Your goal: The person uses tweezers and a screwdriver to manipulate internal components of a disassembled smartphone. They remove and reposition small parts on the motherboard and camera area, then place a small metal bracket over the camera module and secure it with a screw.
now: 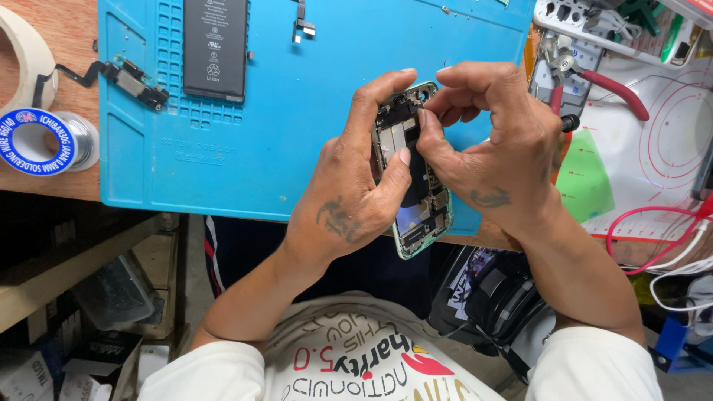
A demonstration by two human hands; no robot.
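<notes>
- left hand [349,197]: closed around the left edge of an opened phone [416,178], index finger hooked over its top corner, thumb pressed on the inner parts.
- right hand [494,152]: fingers curled in, thumb and fingertip pinched together on the phone's upper interior; what they pinch is too small to tell.
- opened phone: green-rimmed, internals facing up, tilted, held between both hands over the near edge of the blue work mat [297,111].
- black battery [215,48]: flat on the mat, well apart from the hands.
- small flex part [134,82]: at the mat's left edge.
- solder wire spool [44,141]: on the wooden bench, left.
- red-handled pliers [601,82]: right of the mat, behind the right hand.
</notes>
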